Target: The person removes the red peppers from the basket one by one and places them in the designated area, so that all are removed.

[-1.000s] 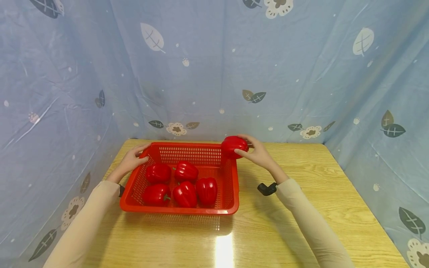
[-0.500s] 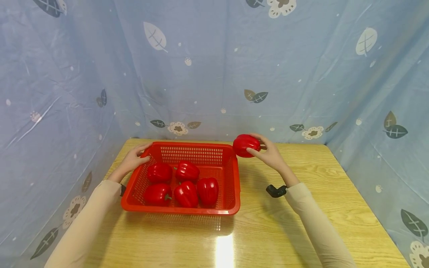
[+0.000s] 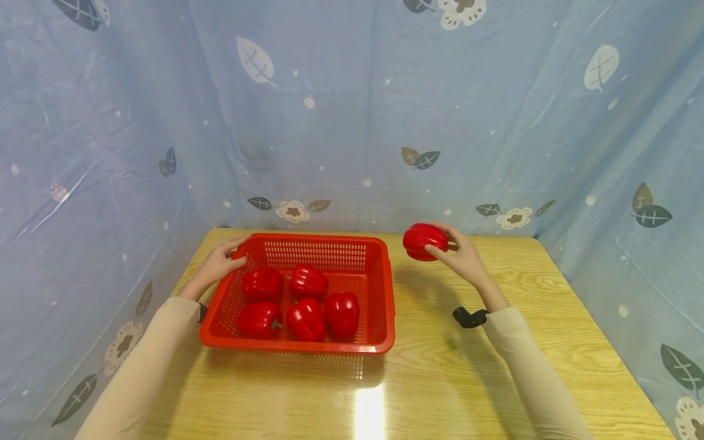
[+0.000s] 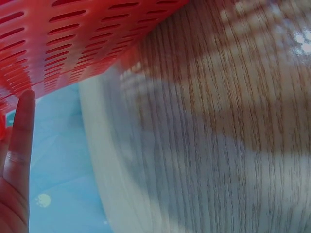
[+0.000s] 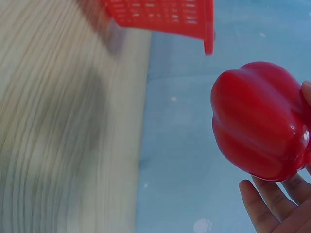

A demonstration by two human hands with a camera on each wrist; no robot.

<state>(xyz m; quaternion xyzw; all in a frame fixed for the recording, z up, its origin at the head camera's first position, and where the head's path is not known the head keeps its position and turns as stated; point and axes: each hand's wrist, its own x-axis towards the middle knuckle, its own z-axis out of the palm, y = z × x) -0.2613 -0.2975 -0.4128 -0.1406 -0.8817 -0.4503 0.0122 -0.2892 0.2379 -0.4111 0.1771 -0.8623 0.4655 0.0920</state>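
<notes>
My right hand (image 3: 463, 256) grips a glossy red bell pepper (image 3: 423, 242) and holds it above the table, to the right of a red plastic basket (image 3: 388, 287). In the right wrist view the pepper (image 5: 260, 119) lies between thumb and fingers, apart from the basket's corner. My left hand (image 3: 217, 261) holds the basket's left rim near the far corner. One of its fingers (image 4: 23, 128) lies along the slotted outer wall in the left wrist view. Inside the basket lie several red bell peppers (image 3: 307, 319), mostly towards the left and front.
The basket stands over a wooden table (image 3: 451, 379), whose surface extends to its front and right. A blue curtain (image 3: 341, 122) with leaf and flower prints hangs behind and along both sides. Black wrist devices (image 3: 470, 317) sit at the sleeves.
My right hand has carried the bell pepper rightwards, from over the basket's far right corner to beside it. The left hand stays on the rim, and the peppers inside keep their places.
</notes>
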